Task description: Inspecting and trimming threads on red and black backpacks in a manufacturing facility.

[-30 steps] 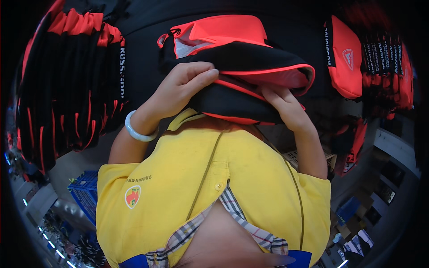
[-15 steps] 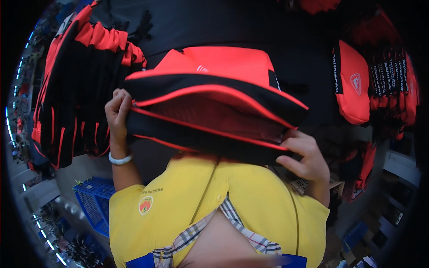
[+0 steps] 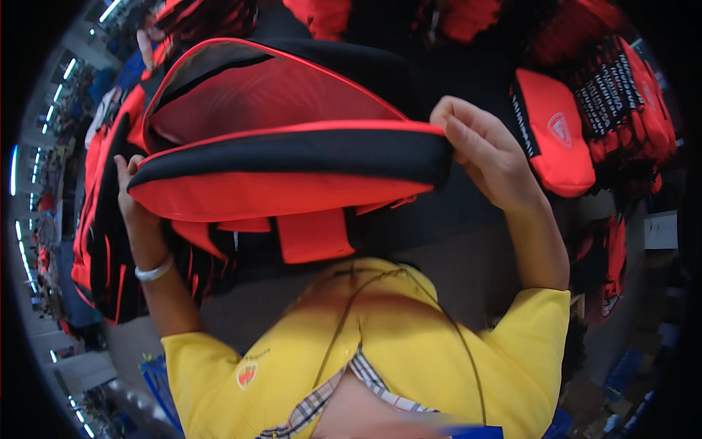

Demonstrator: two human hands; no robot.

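Partly | left hand (image 3: 131, 201) behind backpack (image 3: 285, 146) | right hand (image 3: 482, 150) grips edge

We hold a red and black backpack (image 3: 285, 154) up between both hands: left hand (image 3: 131, 197) at its left end, right hand (image 3: 486, 150) gripping the right edge. More red bags (image 3: 559, 132), seemingly hanging, show at far right.

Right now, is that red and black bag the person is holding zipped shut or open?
Open. The red and black bag gapes at the top, its flap lifted off the body so the red lining shows, held between the left hand and right hand.
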